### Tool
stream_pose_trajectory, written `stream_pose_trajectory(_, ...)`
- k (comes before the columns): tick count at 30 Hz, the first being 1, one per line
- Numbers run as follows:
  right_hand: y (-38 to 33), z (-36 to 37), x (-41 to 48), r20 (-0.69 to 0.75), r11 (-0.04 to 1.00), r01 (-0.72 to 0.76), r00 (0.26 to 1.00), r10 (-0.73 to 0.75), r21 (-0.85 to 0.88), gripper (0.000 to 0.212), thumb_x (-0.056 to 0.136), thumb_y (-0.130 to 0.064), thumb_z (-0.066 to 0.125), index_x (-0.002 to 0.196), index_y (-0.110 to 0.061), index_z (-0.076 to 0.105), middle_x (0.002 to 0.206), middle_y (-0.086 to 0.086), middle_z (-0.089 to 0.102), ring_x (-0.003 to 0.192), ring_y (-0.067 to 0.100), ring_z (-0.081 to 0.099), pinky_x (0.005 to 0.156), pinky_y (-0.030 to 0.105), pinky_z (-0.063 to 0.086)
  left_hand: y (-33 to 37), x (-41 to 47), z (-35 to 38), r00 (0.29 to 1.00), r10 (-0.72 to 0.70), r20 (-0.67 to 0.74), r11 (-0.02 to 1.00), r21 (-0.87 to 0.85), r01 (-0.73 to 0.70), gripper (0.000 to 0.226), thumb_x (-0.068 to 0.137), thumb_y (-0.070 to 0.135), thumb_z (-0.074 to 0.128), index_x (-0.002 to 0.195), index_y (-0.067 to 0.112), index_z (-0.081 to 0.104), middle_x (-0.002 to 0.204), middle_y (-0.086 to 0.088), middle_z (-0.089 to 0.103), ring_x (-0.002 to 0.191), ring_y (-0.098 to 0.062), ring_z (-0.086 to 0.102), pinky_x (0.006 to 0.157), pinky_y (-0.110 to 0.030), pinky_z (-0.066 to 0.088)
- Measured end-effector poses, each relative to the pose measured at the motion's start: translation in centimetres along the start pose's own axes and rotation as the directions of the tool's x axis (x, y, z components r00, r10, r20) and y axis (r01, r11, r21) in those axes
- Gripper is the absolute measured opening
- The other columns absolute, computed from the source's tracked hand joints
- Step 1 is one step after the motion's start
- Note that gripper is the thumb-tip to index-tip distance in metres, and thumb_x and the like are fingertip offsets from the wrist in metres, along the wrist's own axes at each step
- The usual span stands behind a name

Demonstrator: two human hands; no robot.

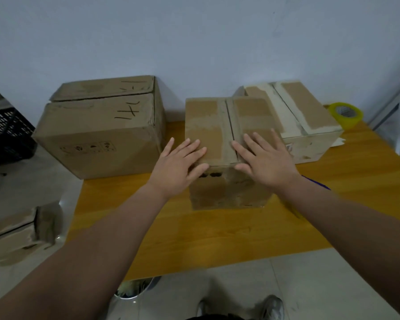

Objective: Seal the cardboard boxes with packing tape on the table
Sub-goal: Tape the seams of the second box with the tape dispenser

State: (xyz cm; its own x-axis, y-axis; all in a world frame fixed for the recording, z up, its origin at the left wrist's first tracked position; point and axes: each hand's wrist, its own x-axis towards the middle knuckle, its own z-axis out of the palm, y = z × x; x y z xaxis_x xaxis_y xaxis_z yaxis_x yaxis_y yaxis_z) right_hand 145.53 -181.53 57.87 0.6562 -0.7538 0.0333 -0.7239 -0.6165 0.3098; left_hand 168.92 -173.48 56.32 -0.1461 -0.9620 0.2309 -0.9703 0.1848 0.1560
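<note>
A small cardboard box (219,125) stands in the middle of the yellow wooden table (217,234), its two top flaps folded down with an open seam between them. My left hand (179,165) lies flat on the left flap at the near edge, fingers straight. Pressing flat on the right flap beside the seam is my right hand (264,159). A large box (102,132) with black marker writing sits at the table's left end. Behind the small one on the right is a third box (310,125) with old tape strips. A yellow tape roll (345,114) lies at the far right.
A black plastic crate (7,137) stands off the table at the left. Another cardboard box (14,234) sits on the tiled floor at lower left. A blue pen-like thing (316,181) pokes out behind my right wrist. A white wall is close behind the table.
</note>
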Motion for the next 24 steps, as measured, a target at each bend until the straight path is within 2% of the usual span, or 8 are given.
stream_pose_trajectory(2, 0.2, 0.7, -0.6, 0.023, 1.0, -0.02, 1.0, 0.02, -0.017, 0.078, 0.083, -0.067, -0.018, 0.148, -0.027, -0.002, 0.157, 0.007, 0.017, 0.145, 0.026, 0.016, 0.11, 0.049, -0.014, 1.5, 0.3, 0.3, 0.997, -0.061, -0.042, 0.998, -0.006, 0.061, 0.059, 0.095, 0.057, 0.027, 0.137, 0.019, 0.047, 0.149, -0.004, 0.037, 0.141, -0.021, 0.023, 0.117, -0.04, 0.002)
stream_pose_trajectory(5, -0.7, 0.9, -1.0, 0.008, 0.999, -0.034, 0.999, 0.034, 0.011, 0.084, 0.087, -0.066, 0.004, 0.148, -0.013, 0.027, 0.152, 0.014, 0.031, 0.14, 0.03, 0.028, 0.114, 0.053, 0.004, 3.1, 0.6, 0.8, 0.992, -0.12, -0.032, 0.99, 0.07, 0.122, 0.058, 0.094, 0.053, 0.034, 0.131, 0.01, 0.05, 0.146, -0.013, 0.039, 0.14, -0.029, 0.025, 0.117, -0.042, 0.012)
stream_pose_trajectory(9, 0.0, 1.0, -1.0, 0.014, 1.0, 0.021, 1.0, -0.021, -0.012, 0.091, 0.082, -0.072, 0.025, 0.15, -0.014, 0.016, 0.155, 0.016, 0.021, 0.143, 0.03, 0.02, 0.113, 0.053, -0.007, 3.7, 0.8, 0.0, 0.992, -0.117, 0.043, 0.966, 0.236, 0.104, 0.08, 0.086, 0.064, 0.011, 0.131, 0.008, 0.048, 0.145, -0.015, 0.039, 0.138, -0.031, 0.028, 0.116, -0.042, 0.013)
stream_pose_trajectory(13, 2.7, 0.6, -1.2, 0.0, 0.985, 0.093, 0.996, -0.094, 0.149, 0.077, 0.085, -0.07, -0.003, 0.15, -0.032, 0.012, 0.158, 0.003, 0.017, 0.145, 0.02, 0.015, 0.111, 0.046, -0.019, 5.6, 2.8, -0.4, 0.992, -0.033, 0.118, 0.98, 0.201, 0.009, 0.086, 0.083, 0.065, -0.002, 0.145, 0.014, 0.031, 0.153, -0.008, 0.028, 0.142, -0.023, 0.021, 0.115, -0.037, 0.009)
stream_pose_trajectory(16, 6.2, 1.2, -2.0, -0.008, 0.953, 0.08, 0.997, -0.081, 0.291, 0.062, 0.087, -0.065, -0.007, 0.144, -0.046, 0.011, 0.157, -0.004, 0.016, 0.145, 0.016, 0.011, 0.112, 0.039, -0.018, 7.9, 5.1, 0.6, 0.972, 0.091, 0.215, 0.981, 0.148, -0.124, 0.082, 0.081, 0.062, -0.01, 0.15, 0.023, 0.006, 0.158, 0.0, 0.005, 0.145, -0.016, 0.002, 0.115, -0.033, -0.002)
stream_pose_trajectory(18, 8.0, 2.2, -2.5, 0.019, 0.934, 0.067, 0.997, -0.078, 0.352, 0.056, 0.087, -0.066, -0.002, 0.14, -0.05, 0.003, 0.158, -0.006, 0.009, 0.146, 0.015, 0.005, 0.113, 0.038, -0.013, 9.0, 6.3, 1.5, 0.969, 0.111, 0.221, 0.978, 0.148, -0.146, 0.079, 0.08, 0.06, -0.013, 0.15, 0.025, 0.0, 0.158, 0.001, 0.0, 0.145, -0.015, -0.002, 0.116, -0.033, -0.002)
stream_pose_trajectory(21, 8.9, 4.1, -3.3, 0.005, 0.892, 0.098, 0.994, -0.111, 0.44, 0.063, 0.088, -0.062, 0.029, 0.142, -0.046, 0.0, 0.159, -0.005, 0.0, 0.146, 0.02, 0.003, 0.117, 0.041, 0.004, 9.6, 6.8, 2.5, 0.974, 0.105, 0.2, 0.97, 0.195, -0.145, 0.079, 0.08, 0.06, -0.016, 0.149, 0.024, -0.003, 0.158, 0.001, 0.0, 0.145, -0.015, -0.001, 0.117, -0.033, 0.0)
stream_pose_trajectory(24, 8.7, 5.7, -4.1, -0.084, 0.819, 0.141, 0.99, -0.114, 0.557, 0.082, 0.082, -0.043, 0.063, 0.148, -0.032, 0.016, 0.157, -0.002, -0.001, 0.144, 0.028, 0.015, 0.113, 0.046, 0.023, 9.4, 6.7, 3.1, 0.975, 0.088, 0.202, 0.964, 0.231, -0.135, 0.08, 0.078, 0.062, -0.018, 0.147, 0.023, -0.007, 0.158, 0.001, 0.0, 0.145, -0.015, -0.001, 0.116, -0.032, -0.002)
